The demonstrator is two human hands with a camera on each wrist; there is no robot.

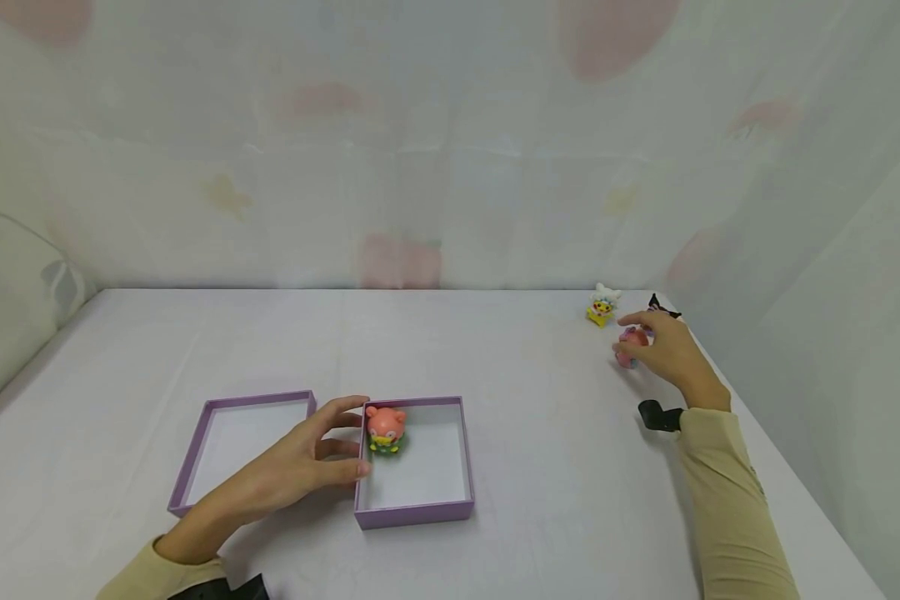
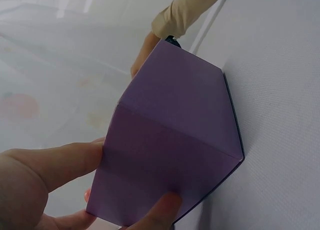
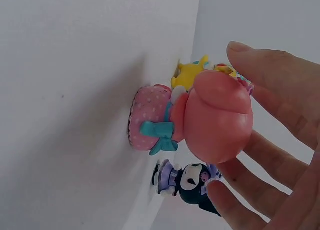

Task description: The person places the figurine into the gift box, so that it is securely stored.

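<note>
On the white table (image 1: 540,467), my left hand (image 1: 352,437) rests against the left wall of a shallow purple box (image 1: 412,510), fingers fairly straight. Seen from the left wrist, that hand (image 2: 130,180) has its thumb and fingers on the box's outer side (image 2: 170,115). Inside the box stands an orange round-headed figurine (image 1: 386,429). At the far right, my right hand (image 1: 641,342) hovers over a pink figurine (image 1: 628,350) that stands on the table. The right wrist view shows the spread fingers (image 3: 280,89) around the pink figurine's head (image 3: 215,115); a firm hold is not evident.
A second purple tray (image 1: 195,454) lies just left of the box. A yellow figurine (image 1: 602,306) and a black-hooded figurine (image 1: 662,308) stand near the table's far right corner, close to the right hand. Pale patterned cloth walls surround the table.
</note>
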